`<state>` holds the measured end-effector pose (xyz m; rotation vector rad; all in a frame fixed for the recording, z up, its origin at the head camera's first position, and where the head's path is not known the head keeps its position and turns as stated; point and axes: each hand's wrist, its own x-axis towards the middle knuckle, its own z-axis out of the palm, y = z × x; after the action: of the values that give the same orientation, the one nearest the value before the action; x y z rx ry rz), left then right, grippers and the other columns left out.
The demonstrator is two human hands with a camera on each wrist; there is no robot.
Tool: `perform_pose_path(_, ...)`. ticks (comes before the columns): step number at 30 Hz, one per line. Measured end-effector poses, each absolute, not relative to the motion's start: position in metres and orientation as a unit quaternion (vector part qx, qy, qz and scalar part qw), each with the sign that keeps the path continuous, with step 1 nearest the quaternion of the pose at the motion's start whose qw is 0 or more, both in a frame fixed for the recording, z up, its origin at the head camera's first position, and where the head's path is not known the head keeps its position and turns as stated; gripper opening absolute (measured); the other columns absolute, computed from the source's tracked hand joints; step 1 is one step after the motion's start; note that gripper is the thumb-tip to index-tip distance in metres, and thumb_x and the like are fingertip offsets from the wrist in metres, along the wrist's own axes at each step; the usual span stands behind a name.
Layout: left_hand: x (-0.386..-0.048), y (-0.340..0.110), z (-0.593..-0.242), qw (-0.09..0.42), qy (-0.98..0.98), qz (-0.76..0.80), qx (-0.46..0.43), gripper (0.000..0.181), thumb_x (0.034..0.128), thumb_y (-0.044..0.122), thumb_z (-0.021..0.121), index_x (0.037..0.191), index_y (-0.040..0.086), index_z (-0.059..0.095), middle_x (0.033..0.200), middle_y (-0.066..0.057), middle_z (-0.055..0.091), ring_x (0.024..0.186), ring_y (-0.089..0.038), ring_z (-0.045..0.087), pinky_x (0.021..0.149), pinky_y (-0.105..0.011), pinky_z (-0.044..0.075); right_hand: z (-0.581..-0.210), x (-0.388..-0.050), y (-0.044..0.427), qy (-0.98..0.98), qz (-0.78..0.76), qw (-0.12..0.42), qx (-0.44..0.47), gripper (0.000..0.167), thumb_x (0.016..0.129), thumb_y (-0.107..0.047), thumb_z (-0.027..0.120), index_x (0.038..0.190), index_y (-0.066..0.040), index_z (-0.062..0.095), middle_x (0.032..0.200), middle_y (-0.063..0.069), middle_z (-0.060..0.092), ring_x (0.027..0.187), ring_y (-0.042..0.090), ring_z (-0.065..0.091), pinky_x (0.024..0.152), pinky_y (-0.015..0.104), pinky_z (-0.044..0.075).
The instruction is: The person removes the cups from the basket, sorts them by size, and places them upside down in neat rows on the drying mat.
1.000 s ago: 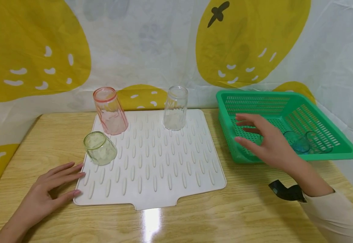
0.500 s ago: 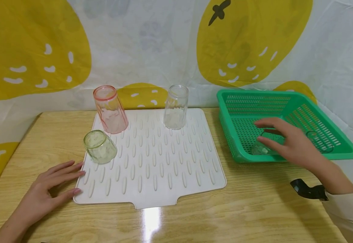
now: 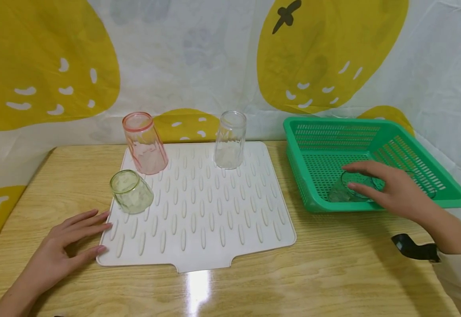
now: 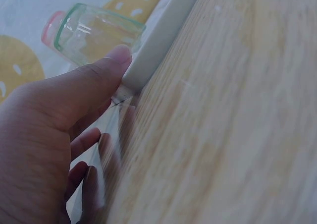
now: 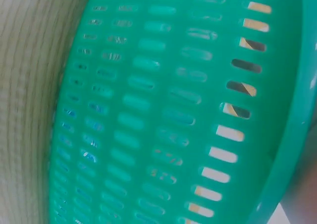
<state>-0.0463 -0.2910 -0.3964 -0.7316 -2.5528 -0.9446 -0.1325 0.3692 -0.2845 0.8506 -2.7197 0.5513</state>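
My left hand [image 3: 57, 251] rests at the left edge of the white ridged mat [image 3: 202, 259], fingers spread and fingertips at its rim. In the left wrist view the thumb of the hand [image 4: 64, 100] lies against the mat's edge [image 4: 158, 35]. Upside down or upright I cannot tell, a green glass [image 3: 132, 192], a tall pink glass [image 3: 147, 147] and a tall clear glass [image 3: 229, 143] stand on the mat. Over the green basket [image 3: 313, 200], my right hand [image 3: 396, 191] has thumb and fingers apart above glasses [image 3: 339, 191]; contact is unclear.
The wooden table [image 3: 321, 273] extends in front of the mat and basket. Behind them hangs a white cloth [image 3: 186, 53] with yellow fruit shapes. A black strap piece [image 3: 414, 250] juts from the right wrist. The basket's slotted wall [image 5: 163, 105] fills much of the right wrist view.
My right hand has moved to the right over the basket, uncovering glasses at its near left corner. The left hand and the glasses on the mat have stayed put.
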Motion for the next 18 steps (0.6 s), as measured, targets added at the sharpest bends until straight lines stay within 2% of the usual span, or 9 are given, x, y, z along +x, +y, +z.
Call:
perform_pose_path(4,-0.0462,-0.2902,-0.3950,0.160,-0.894,-0.332,-0.255,0.061,0.0581,0.003,0.088,0.115,0.013,0.071,0.130,-0.007,0.060,0.131,-0.012,0.038,0.105,-0.015,0.021,-0.2853,-0.1323,0.3713,-0.937,0.173,0.112,0.282,0.054,0.078,-0.003,0.077,0.127,-0.019,0.062,0.120,-0.005,0.062,0.111,-0.012,0.043,0.081,0.011,0.036)
perform_pose_path(9,-0.0454,-0.2895,-0.3940,0.155,-0.895,-0.334,-0.250,0.061,0.0586,0.002,0.088,0.116,0.014,0.071,0.130,-0.007,0.059,0.131,-0.011,0.037,0.105,-0.015,0.021,-0.2876,-0.1352,0.3738,-0.940,0.170,0.088,0.281,0.059,0.076,-0.007,0.080,0.130,-0.022,0.060,0.125,-0.005,0.060,0.115,-0.013,0.040,0.084,0.008,0.032)
perform_pose_path(18,-0.0444,-0.2903,-0.3945,0.151,-0.897,-0.335,-0.247,0.061,0.0582,0.001,0.088,0.116,0.014,0.071,0.130,-0.007,0.059,0.131,-0.011,0.037,0.105,-0.015,0.020,-0.2875,-0.1418,0.3743,-0.937,0.168,0.070,0.299,0.064,0.072,-0.009,0.083,0.131,-0.019,0.060,0.127,-0.001,0.060,0.117,-0.015,0.038,0.086,0.005,0.029)
